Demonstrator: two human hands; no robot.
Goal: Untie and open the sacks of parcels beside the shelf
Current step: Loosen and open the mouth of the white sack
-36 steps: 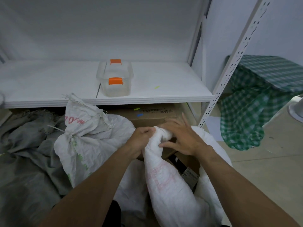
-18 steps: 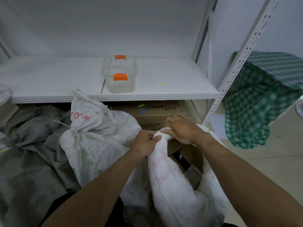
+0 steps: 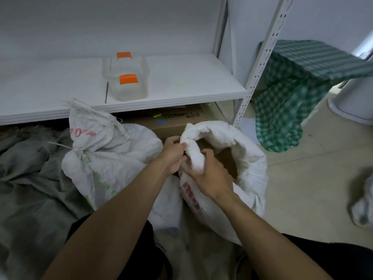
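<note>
- Moved since half a second ago: right hand (image 3: 210, 178), off the top of the rolled edge, now lower, on the near side of the roll.
- Mouth of the open sack (image 3: 250, 158) spread wider than before; edge rolled outward into a thick white ring; brown cardboard box (image 3: 224, 160) showing inside.
- Left hand (image 3: 172, 154): same place on the roll as before, at the ring's left side.
- Grip, left: narrow, fingers curled tight round the rolled edge.
- Grip, right: thumb over the roll, fingers curled round the fabric below it; fingertips hidden, so depth of hold not readable.
- Hands just beside each other, a short twisted length of roll between them.
- Open sack standing on the floor (image 3: 302, 178) in front of the shelf (image 3: 191, 77), near its perforated upright; red print on the near face.
- Tied sack (image 3: 105, 158) right beside it to the left; neck bound with a pale tie (image 3: 79, 152); top tuft up against the shelf edge.
- Grey sacks (image 3: 26, 178) slumped further left.
- On the shelf board: clear lidded container (image 3: 126, 85) with orange latches.
- Under the board, behind the sacks: cardboard carton (image 3: 177, 123) with yellow and blue marks.
- Right of the upright: green checked cloth (image 3: 286, 102) draped down toward the floor.
</note>
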